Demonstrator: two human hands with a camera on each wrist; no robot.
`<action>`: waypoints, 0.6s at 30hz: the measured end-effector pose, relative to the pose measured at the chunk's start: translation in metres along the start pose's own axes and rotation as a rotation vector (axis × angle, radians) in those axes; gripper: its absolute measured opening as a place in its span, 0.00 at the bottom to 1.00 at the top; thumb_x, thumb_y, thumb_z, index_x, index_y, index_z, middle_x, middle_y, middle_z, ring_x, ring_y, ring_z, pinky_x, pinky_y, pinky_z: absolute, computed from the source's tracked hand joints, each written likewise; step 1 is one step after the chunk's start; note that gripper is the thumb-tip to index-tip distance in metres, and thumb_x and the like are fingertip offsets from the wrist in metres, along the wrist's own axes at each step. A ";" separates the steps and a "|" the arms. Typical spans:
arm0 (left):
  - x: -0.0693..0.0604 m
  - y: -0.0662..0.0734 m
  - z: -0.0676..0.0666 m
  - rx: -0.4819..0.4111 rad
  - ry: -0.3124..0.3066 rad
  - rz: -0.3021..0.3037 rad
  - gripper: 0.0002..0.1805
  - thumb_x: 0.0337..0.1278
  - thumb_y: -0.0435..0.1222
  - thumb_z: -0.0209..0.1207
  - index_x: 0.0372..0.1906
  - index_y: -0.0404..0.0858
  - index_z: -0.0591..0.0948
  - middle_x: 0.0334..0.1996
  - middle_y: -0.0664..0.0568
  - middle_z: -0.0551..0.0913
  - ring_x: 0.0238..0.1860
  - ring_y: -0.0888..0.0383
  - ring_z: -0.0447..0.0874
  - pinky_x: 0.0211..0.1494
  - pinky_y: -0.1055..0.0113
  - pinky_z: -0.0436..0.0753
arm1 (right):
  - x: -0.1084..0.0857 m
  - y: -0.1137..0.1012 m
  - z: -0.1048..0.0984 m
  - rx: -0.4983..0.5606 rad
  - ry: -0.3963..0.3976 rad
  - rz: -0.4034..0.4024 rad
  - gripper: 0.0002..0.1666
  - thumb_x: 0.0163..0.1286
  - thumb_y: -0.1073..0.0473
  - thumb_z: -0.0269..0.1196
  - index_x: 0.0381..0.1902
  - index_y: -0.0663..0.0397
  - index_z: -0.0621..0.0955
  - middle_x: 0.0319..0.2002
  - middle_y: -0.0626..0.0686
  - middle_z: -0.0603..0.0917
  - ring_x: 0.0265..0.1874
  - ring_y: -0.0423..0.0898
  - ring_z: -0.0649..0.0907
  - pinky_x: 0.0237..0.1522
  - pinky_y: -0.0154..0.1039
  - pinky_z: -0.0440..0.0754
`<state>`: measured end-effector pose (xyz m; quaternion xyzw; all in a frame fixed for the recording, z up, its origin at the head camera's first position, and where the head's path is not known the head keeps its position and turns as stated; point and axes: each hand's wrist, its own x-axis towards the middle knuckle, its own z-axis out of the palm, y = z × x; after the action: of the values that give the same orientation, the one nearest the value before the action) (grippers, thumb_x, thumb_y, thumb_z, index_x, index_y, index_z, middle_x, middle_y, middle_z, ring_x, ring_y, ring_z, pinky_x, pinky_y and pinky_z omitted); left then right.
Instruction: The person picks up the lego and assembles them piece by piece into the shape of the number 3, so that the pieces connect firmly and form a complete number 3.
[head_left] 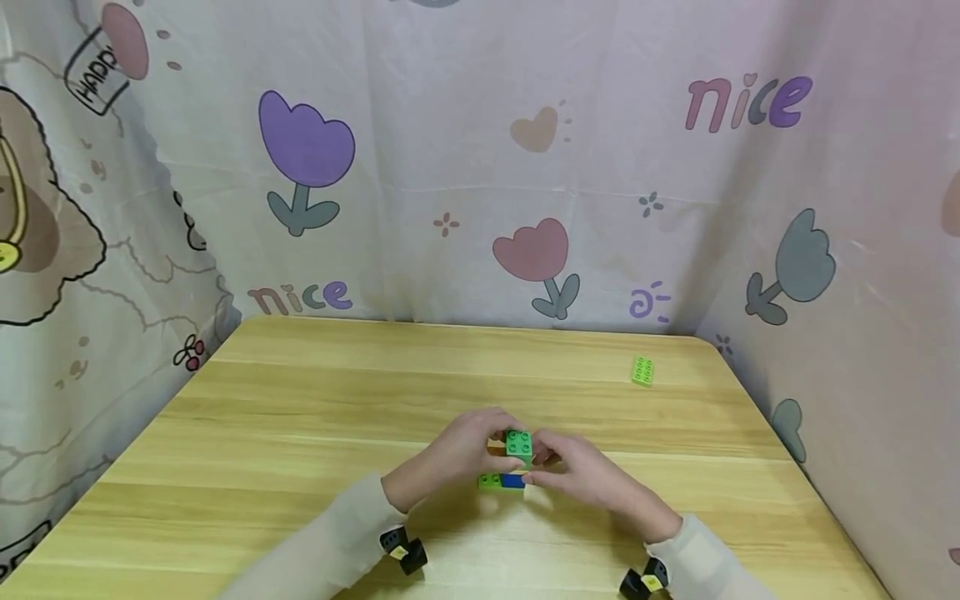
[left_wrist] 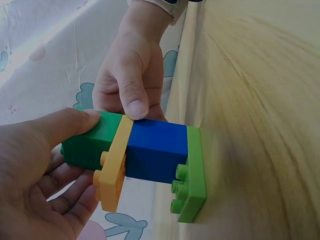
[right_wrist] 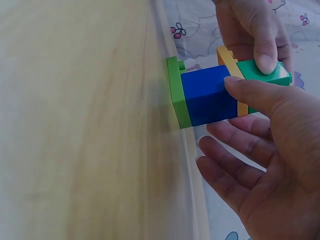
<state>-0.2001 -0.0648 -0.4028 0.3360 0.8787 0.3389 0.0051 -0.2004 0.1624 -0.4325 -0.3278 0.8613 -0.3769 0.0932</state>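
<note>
Over the wooden table (head_left: pixel 337 392): a tower of toy building bricks, upright between two hands, near the middle of the board; whether its base touches the wood, I cannot tell
Left hand (head_left: pixel 465 446): narrowed on the green four-stud brick (left_wrist: pixel 92 142) at the top, thumb on one face, fingers behind
Right hand (head_left: pixel 585 475): thumb on the blue brick (right_wrist: pixel 209 97), close to the seam above it; it appears to pinch there, though the index fingertip is hidden behind the tower; the other fingers spread loosely apart
Tower, top to bottom: green four-stud brick; orange plate (left_wrist: pixel 112 172); blue brick; light-green base plate (left_wrist: pixel 195 180); both plates jut past the blue brick toward the left hand's side, with bare studs on the overhang
Joined: four pieces in one column; no gap shows at the seams in either wrist view, so the green four-stud brick looks seated, or very nearly; I judge the building well along
Apart: a loose light-green studded plate (head_left: pixel 642 371), studs up, well away toward the far right corner and touched by neither hand; it is the only unjoined piece I can see, and whether it belongs with the tower the pictures do not show
</note>
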 end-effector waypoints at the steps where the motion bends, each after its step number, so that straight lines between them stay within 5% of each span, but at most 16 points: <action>1: 0.000 -0.001 0.001 -0.003 0.001 -0.004 0.16 0.53 0.42 0.71 0.47 0.47 0.84 0.39 0.65 0.80 0.39 0.62 0.79 0.42 0.73 0.78 | 0.000 0.000 0.000 0.002 -0.002 0.000 0.16 0.68 0.44 0.65 0.47 0.45 0.78 0.40 0.41 0.82 0.41 0.40 0.82 0.45 0.36 0.81; 18: 0.000 -0.008 0.002 -0.091 0.015 -0.012 0.17 0.51 0.46 0.71 0.47 0.50 0.85 0.38 0.69 0.81 0.39 0.63 0.79 0.45 0.65 0.80 | 0.000 0.002 -0.001 -0.006 -0.001 -0.002 0.16 0.67 0.43 0.65 0.47 0.43 0.78 0.40 0.41 0.82 0.42 0.40 0.82 0.46 0.37 0.81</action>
<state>-0.2041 -0.0681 -0.4091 0.3277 0.8645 0.3809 0.0158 -0.2017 0.1634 -0.4330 -0.3289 0.8620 -0.3745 0.0922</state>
